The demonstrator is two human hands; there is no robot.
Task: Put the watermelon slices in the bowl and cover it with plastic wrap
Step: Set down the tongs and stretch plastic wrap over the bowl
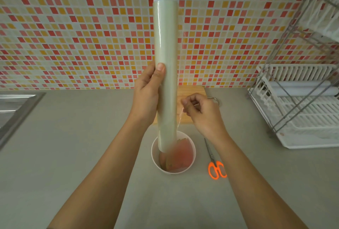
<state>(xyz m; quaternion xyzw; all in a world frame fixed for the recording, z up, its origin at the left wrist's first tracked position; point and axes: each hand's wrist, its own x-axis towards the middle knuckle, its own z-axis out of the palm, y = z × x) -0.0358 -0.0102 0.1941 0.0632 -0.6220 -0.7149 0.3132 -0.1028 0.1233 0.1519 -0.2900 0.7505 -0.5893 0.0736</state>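
You have the first half done, as far as I can judge: the slices (pixel 180 155) lie inside the bowl (pixel 155 157), which stands on the counter (pixel 73 146) just in front of the board (pixel 194 104). I cannot count the slices; the roll hides part of them. What is left is the covering. No film lies over the bowl yet.

Your left hand (pixel 146 93) grips the roll (pixel 166 70) around its lower middle, thumb pressed on the front. Your right hand (pixel 200 110) is pinched shut on the loose edge of the film (pixel 180 74), drawn slightly off the roll's right side.

The roll stands nearly upright, its long axis running from the bowl up toward the tiled wall (pixel 73 26), the capped end at the top, the lower end hanging over the bowl's left side. It seems not to touch the slices, but I cannot tell for sure.

The scissors (pixel 214 164) lie just right of the bowl, untouched, handles toward you.
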